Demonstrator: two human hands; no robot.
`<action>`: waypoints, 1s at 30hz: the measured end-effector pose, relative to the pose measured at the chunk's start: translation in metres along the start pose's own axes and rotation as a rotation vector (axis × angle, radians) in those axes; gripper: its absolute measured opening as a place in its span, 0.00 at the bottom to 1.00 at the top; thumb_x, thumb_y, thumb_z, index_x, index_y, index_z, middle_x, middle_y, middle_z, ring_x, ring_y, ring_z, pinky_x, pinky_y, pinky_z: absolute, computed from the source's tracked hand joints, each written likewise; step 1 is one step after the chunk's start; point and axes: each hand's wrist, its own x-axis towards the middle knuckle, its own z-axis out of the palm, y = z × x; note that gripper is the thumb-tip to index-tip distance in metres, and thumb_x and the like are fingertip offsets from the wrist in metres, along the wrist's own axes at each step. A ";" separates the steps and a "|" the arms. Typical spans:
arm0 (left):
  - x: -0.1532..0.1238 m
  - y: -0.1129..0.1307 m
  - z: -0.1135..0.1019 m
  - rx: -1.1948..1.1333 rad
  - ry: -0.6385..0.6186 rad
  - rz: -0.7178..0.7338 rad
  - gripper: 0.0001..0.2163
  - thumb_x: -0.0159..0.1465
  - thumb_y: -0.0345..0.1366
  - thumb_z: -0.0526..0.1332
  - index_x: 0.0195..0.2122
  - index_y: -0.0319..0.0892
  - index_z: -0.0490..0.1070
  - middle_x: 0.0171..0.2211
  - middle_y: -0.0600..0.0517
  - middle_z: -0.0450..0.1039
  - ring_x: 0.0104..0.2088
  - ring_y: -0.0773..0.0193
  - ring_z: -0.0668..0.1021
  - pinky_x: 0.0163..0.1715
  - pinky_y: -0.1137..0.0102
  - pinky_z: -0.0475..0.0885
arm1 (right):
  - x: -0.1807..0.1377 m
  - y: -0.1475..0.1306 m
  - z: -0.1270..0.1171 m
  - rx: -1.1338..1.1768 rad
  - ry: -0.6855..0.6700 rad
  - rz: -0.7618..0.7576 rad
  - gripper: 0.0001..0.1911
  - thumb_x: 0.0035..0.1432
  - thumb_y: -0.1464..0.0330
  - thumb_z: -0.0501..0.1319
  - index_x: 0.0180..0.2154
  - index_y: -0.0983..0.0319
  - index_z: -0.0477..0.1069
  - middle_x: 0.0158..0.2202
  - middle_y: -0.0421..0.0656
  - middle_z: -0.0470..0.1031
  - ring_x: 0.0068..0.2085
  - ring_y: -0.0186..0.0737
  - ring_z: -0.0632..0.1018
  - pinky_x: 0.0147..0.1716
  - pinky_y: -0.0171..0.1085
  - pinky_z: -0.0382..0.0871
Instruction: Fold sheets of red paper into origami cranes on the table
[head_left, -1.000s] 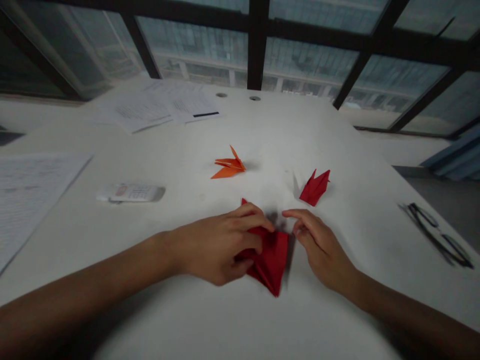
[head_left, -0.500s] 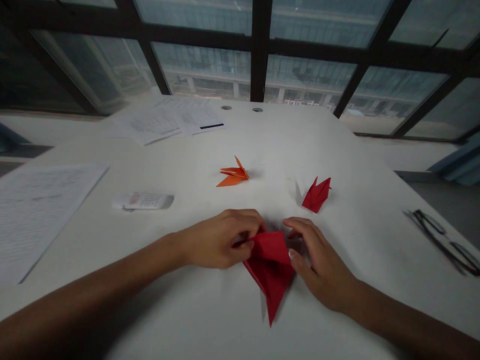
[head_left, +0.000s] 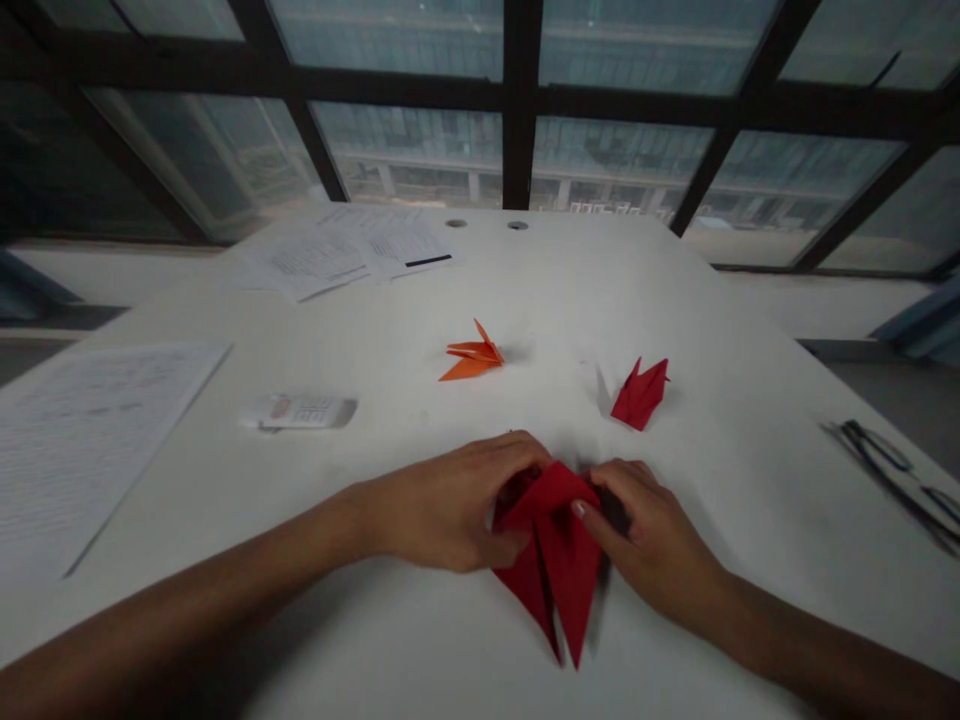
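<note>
A half-folded piece of red paper (head_left: 559, 560) lies on the white table (head_left: 420, 640) right in front of me, its two long points aimed toward me. My left hand (head_left: 442, 505) grips its left side with fingers curled over the top fold. My right hand (head_left: 652, 540) pinches its right side, thumb on the paper. Farther back sit a finished orange folded figure (head_left: 471, 355) and a small red folded figure (head_left: 640, 393), both apart from my hands.
A small white packet (head_left: 300, 411) lies to the left of centre. Printed sheets lie at the left edge (head_left: 82, 440) and at the far side (head_left: 352, 245). Black-rimmed glasses (head_left: 896, 480) rest at the right edge. Dark-framed windows stand behind the table.
The red paper has been folded narrower, from a wide flap into two long points toward me. Both hands have closed in on its top. The view has shifted a little.
</note>
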 end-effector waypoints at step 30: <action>0.013 -0.005 0.007 -0.252 0.193 -0.321 0.19 0.69 0.49 0.56 0.31 0.39 0.71 0.27 0.54 0.72 0.29 0.64 0.72 0.29 0.70 0.64 | -0.015 -0.016 0.001 -0.067 0.007 -0.622 0.15 0.65 0.74 0.61 0.53 0.66 0.74 0.51 0.51 0.80 0.49 0.48 0.78 0.50 0.49 0.75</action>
